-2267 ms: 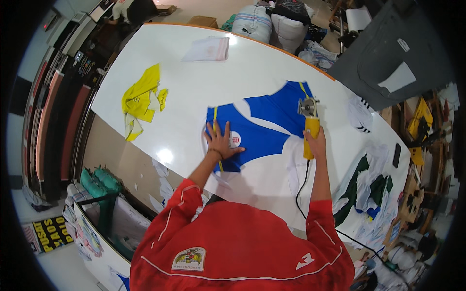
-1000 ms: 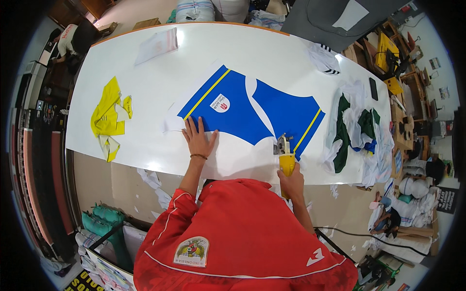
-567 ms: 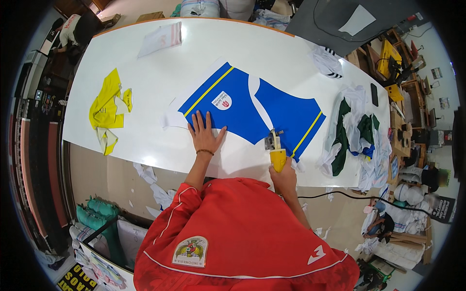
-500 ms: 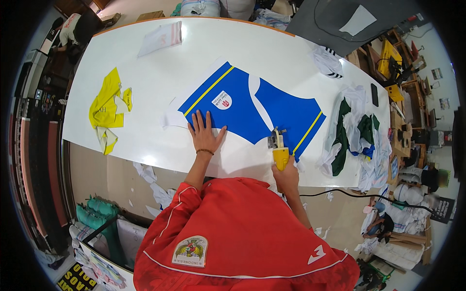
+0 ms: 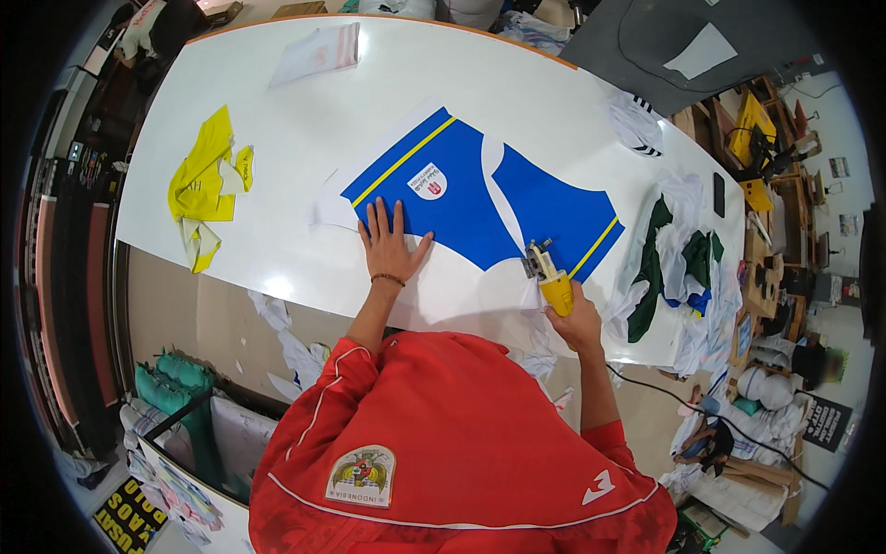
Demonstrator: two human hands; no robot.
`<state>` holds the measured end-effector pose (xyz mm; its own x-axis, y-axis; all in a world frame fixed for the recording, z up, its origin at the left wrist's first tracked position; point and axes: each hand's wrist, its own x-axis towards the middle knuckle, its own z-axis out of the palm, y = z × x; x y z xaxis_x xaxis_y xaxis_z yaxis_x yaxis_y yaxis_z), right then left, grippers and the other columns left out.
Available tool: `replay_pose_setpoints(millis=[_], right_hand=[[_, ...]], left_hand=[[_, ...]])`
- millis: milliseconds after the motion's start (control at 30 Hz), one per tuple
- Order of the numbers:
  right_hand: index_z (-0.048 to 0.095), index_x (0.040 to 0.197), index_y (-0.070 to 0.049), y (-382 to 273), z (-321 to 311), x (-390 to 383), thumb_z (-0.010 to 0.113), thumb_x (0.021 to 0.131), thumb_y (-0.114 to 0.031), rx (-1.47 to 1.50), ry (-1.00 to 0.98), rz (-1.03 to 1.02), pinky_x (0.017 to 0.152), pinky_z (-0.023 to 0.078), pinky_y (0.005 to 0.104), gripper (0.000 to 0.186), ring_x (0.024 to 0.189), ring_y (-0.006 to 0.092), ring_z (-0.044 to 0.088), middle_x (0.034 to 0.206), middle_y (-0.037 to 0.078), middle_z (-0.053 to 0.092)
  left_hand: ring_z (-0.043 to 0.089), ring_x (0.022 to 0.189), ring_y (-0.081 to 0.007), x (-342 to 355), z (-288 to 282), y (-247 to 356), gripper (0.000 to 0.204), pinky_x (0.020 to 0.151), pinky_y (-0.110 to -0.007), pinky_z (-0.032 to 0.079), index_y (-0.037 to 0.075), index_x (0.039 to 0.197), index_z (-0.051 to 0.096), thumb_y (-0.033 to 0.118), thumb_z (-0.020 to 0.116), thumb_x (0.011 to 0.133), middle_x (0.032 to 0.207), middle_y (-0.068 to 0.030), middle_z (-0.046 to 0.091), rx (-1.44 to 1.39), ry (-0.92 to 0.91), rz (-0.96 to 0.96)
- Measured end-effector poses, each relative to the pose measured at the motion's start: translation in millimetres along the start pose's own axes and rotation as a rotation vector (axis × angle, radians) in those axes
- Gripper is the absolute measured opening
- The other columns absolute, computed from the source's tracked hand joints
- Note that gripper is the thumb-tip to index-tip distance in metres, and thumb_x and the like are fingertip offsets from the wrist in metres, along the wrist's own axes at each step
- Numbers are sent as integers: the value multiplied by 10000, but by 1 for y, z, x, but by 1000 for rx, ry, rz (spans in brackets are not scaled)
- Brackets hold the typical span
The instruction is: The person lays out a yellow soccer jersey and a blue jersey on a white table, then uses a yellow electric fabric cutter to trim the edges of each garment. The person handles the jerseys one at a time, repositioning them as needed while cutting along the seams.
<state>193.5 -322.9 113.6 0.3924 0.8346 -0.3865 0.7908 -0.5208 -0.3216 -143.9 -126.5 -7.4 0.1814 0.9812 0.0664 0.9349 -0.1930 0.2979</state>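
Observation:
Two blue fabric panels with yellow stripes lie side by side on the white table (image 5: 277, 185). The left panel (image 5: 406, 208) carries a printed badge; a curved white gap separates it from the right panel (image 5: 554, 208). My left hand (image 5: 392, 254) rests flat on the lower edge of the left panel, fingers spread. In my right hand (image 5: 579, 325) is a yellow handheld electric fabric cutter (image 5: 556, 292), gripped by its body. Its metal head is at the lower edge of the right panel, covering that bit of cloth. White material hangs beside it.
Yellow fabric pieces (image 5: 198, 185) lie at the left, a clear plastic bag (image 5: 318, 54) at the far side. White and green scraps (image 5: 655, 268) and a dark phone (image 5: 719, 194) are on the right. The cutter's black cable (image 5: 720, 417) trails right. A person (image 5: 157, 32) is at the upper left.
My right hand and the cutter have shifted to the right along the right panel's lower edge, and the cable hangs lower. My left hand stays flat on the left panel.

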Motion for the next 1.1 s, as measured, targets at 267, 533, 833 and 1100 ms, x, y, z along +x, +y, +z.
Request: replay_pose_setpoints(millis=[267, 533, 833, 1100], right_hand=[[499, 1398, -117, -2, 11, -4, 761, 853, -403, 41, 7, 4, 801, 584, 595, 669, 952, 491, 743, 1004, 251, 768], [503, 1395, -120, 0, 3, 3, 767, 847, -409, 0, -2, -28, 789, 583, 592, 674, 944, 482, 746, 988, 247, 767], [495, 1431, -122, 7, -2, 15, 775, 839, -423, -38, -52, -16, 813, 590, 591, 721, 953, 495, 745, 1003, 259, 768], [481, 1484, -129, 10, -5, 22, 779, 832, -424, -65, -54, -35, 829, 589, 590, 775, 971, 496, 745, 1020, 266, 769]], left_hand=[[142, 1655, -445, -1, -1, 1, 1005, 1315, -637, 78, 89, 1675, 404, 755, 585, 944, 1761, -282, 226, 7, 11, -8], [141, 1657, -442, 0, -2, 0, 1002, 1315, -636, 79, 99, 1679, 395, 747, 593, 941, 1758, -283, 235, 1, 2, -17], [135, 1657, -441, 1, -6, 2, 1024, 1320, -627, 73, 98, 1698, 346, 736, 614, 943, 1769, -278, 204, 10, -29, -21], [125, 1659, -440, 0, -6, 1, 1018, 1319, -629, 76, 103, 1696, 354, 735, 616, 942, 1770, -279, 201, 10, -22, -18]])
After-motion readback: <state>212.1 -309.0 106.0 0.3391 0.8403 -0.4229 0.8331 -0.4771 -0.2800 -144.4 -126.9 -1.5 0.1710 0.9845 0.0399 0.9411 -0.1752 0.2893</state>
